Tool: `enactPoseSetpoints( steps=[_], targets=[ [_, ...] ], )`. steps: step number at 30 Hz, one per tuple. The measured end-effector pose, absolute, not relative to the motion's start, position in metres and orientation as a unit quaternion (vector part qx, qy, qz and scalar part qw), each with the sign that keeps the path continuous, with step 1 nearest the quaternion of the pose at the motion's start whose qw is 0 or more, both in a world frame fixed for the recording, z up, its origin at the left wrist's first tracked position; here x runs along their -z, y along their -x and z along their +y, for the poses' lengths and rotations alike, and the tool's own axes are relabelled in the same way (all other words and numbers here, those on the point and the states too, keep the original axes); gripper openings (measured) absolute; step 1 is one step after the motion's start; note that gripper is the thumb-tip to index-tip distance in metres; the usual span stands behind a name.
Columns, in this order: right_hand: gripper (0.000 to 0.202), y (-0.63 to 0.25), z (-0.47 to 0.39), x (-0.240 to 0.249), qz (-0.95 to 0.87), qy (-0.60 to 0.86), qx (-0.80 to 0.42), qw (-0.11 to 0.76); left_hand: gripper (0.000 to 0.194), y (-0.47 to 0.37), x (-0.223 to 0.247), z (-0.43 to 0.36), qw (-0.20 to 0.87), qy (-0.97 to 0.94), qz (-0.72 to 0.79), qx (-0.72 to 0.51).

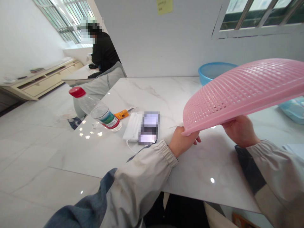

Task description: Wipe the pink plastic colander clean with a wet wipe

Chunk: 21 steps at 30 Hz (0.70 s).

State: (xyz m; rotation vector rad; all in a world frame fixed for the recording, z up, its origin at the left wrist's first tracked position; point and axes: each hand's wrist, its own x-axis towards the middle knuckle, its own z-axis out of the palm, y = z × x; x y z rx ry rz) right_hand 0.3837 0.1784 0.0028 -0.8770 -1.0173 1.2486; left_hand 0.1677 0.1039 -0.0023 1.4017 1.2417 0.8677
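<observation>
A pink plastic basket (pixel 247 85) with a mesh of small holes is held tilted above the table, its holed underside facing away and up. My left hand (pixel 182 141) grips its near left rim, with the thumb side against the edge. Under the lower rim, my right hand (pixel 241 131) is closed on the basket's edge; its fingertips are partly hidden behind the rim. Left of my left hand lies a phone (pixel 149 126) with a lit, blurred screen, beside a white power bank (pixel 132 126) with a cable.
A clear bottle (pixel 99 112) with a red cap stands at the table's left edge, near an orange packet (pixel 121 114). Behind the pink basket is a blue basket (pixel 213 71); a light-blue container (pixel 294 109) sits at right. A person (pixel 104 50) sits beyond the marble-patterned table (pixel 147 91).
</observation>
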Motion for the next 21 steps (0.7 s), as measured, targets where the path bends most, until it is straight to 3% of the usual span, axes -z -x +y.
enactPoseSetpoints(
  steps=[21],
  targets=[
    [0.018,-0.381,0.1754,-0.0033,-0.424,0.393,-0.554,0.6,0.049,-0.1659,0.0021,0.103,0.512,-0.582,0.514,-0.367]
  ],
)
